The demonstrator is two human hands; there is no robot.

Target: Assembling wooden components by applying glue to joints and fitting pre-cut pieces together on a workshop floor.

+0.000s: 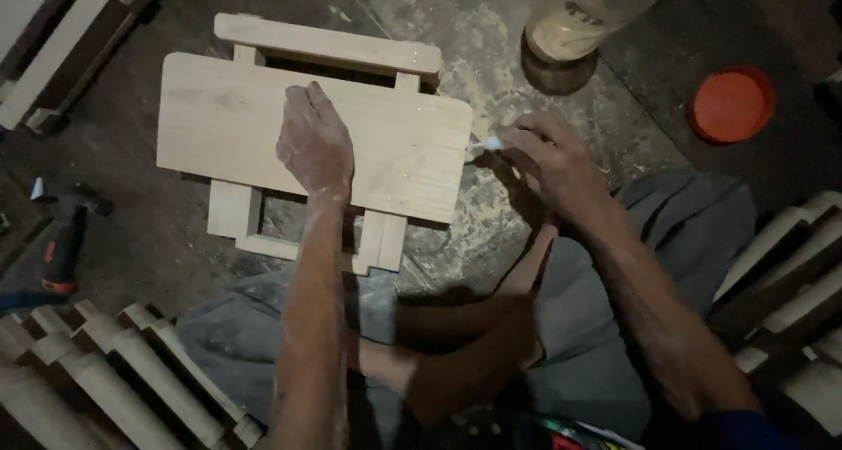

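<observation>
1. Two hands at work over a dusty concrete floor (491, 29), you seated with legs folded beneath.
2. Your left hand (314, 143) lies flat, palm down, fingers extended toward 12 o'clock, pressed on the wooden board (219, 117). It grips nothing; it rests open on the top face, a little right of the board's middle.
3. That board is pale, rounded at the corners, and sits across a frame of wooden slats (329, 46) whose ends show beyond it at 12 and at 6 o'clock.
4. Your right hand (553, 156) is at 3 o'clock from the board, just off its right edge. Fingers are pinched closed on a small white stick (488, 142), its tip pointing to 9 o'clock and meeting, or nearly meeting, the board's edge; you cannot tell which from here.
5. Sawdust lies thick on the floor under and around that hand.
6. A clear plastic jar (583, 16) with pale contents stands at 1 o'clock from the board; an orange lid (732, 105) lies at 3 o'clock, well apart from the right hand.
7. A hammer (63, 239) with a red and black grip lies at 8 o'clock from the board.
8. Stacks of pale wooden pieces (114, 371) sit at lower left and lower right.
</observation>
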